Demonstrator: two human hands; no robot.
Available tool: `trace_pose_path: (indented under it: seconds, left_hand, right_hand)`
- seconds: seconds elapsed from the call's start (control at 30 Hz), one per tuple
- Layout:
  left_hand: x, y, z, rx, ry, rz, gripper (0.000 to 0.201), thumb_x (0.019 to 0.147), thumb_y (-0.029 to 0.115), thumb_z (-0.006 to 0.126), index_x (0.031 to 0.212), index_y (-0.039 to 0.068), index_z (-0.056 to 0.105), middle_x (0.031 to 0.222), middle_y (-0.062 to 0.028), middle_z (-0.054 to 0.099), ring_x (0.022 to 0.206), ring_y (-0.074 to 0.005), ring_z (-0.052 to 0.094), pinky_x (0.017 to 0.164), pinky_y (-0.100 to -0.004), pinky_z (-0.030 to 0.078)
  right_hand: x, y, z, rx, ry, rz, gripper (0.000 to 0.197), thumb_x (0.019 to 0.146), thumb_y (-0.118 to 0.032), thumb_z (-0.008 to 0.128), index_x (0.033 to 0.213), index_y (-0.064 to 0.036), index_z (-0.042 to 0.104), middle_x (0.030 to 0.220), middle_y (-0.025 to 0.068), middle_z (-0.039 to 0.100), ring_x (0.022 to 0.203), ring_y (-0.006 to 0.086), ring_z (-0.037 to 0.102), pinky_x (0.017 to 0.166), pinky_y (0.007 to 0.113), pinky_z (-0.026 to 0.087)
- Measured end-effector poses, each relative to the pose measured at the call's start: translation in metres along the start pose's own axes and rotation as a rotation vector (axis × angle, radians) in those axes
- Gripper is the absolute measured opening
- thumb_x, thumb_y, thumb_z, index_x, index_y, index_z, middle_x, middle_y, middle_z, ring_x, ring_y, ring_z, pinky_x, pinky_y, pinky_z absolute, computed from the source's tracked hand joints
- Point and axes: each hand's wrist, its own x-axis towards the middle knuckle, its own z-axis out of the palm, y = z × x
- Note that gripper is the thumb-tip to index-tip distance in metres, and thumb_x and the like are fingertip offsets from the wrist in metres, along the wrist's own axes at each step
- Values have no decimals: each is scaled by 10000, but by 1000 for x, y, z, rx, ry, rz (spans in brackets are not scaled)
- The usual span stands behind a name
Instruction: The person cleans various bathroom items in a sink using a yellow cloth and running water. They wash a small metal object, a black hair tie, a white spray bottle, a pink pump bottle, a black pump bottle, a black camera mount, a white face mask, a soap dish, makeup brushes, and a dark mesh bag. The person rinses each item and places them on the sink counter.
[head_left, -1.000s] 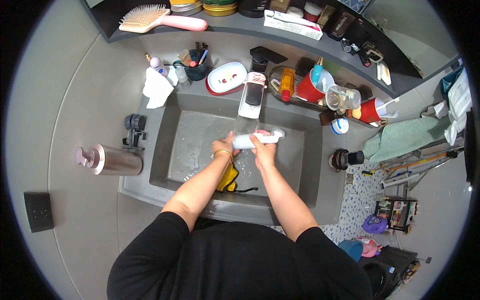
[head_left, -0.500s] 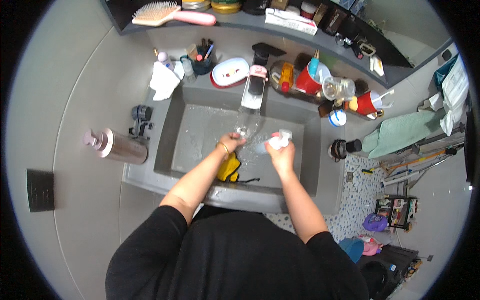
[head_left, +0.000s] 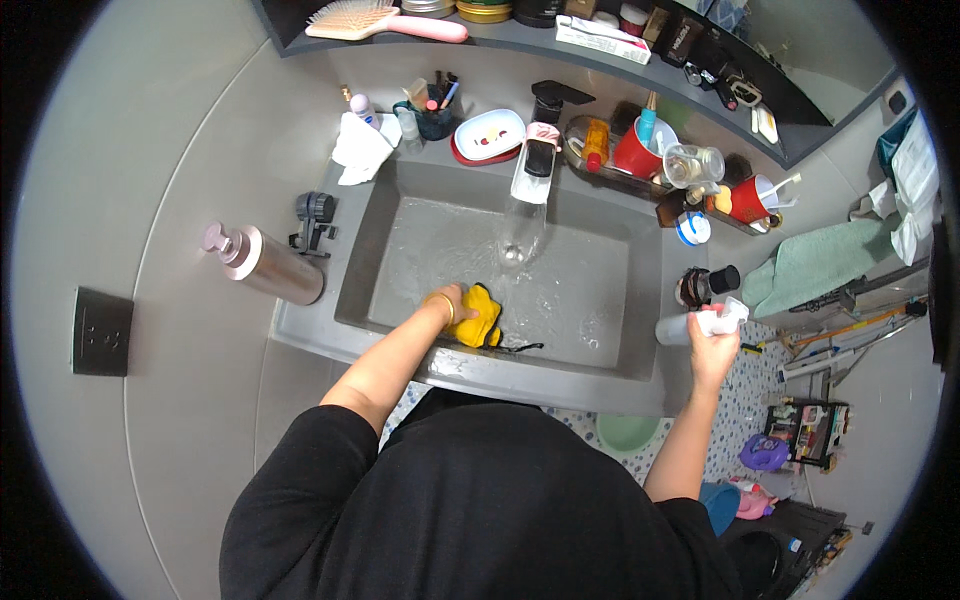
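At the front left of the grey sink, my left hand is closed on a yellow cloth item with black trim. A thin black cord trails from it to the right along the basin's front wall; its exact kind I cannot tell. My right hand is over the sink's right rim, its fingers wrapped round the white top of a pale translucent bottle. Water runs from the faucet into the middle of the basin, clear of both hands.
A tall pinkish pump bottle stands left of the basin, next to a dark grey clamp-like holder. Along the back are a soap dish, a red cup and other toiletries. A dark jar sits on the right rim.
My right hand has carried the bottle from above the basin to the right rim. My left hand has left the water stream and taken hold of the yellow cloth item. The view has shifted slightly.
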Motion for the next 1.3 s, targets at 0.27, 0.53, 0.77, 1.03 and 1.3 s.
trace_pose_path:
  seconds: [0.27, 0.53, 0.77, 1.03, 1.3]
  left_hand:
    - [-20, -10, 3, 8, 148, -91, 559, 672, 330, 656, 1066, -27, 482, 1088, -225, 507, 1029, -319, 489, 875, -358, 401]
    - [-40, -30, -18, -181, 299, -21, 541, 671, 331, 654, 1085, 19, 501, 1083, -219, 492, 1028, -323, 472, 880, -343, 390]
    - [-74, -34, -41, -231, 792, 177, 435, 660, 240, 672, 1003, 29, 509, 973, -186, 495, 962, -323, 468, 841, -360, 385]
    - [-196, -55, -95, -52, 1947, 209, 647, 574, 180, 764, 1056, 13, 367, 1018, -130, 383, 941, -260, 400, 822, -350, 335]
    - [-189, -117, -130, -550, 1671, -20, 969, 480, 240, 819, 1235, 19, 253, 1180, -167, 386, 1087, -296, 401, 908, -384, 347]
  right_hand:
    - [5, 42, -15, -254, 157, -105, 557, 629, -127, 710, 1099, 39, 460, 1009, 156, 569, 875, 242, 563, 784, 325, 430]
    - [-3, 46, -12, -218, 118, -89, 768, 607, -110, 752, 1220, 37, 313, 1155, 158, 458, 1022, 225, 466, 879, 322, 364]
    - [-30, 26, -5, -167, 606, -367, 665, 656, -132, 725, 1173, 18, 335, 1096, 161, 405, 1021, 256, 424, 856, 386, 380]
    - [-57, -56, 80, 75, 162, -504, 410, 746, -62, 584, 1092, 20, 381, 1104, 129, 395, 1022, 236, 404, 859, 339, 348]
    - [-89, -115, 156, 153, -286, -570, 329, 680, -31, 597, 972, -6, 447, 997, 143, 456, 924, 259, 455, 804, 319, 370]
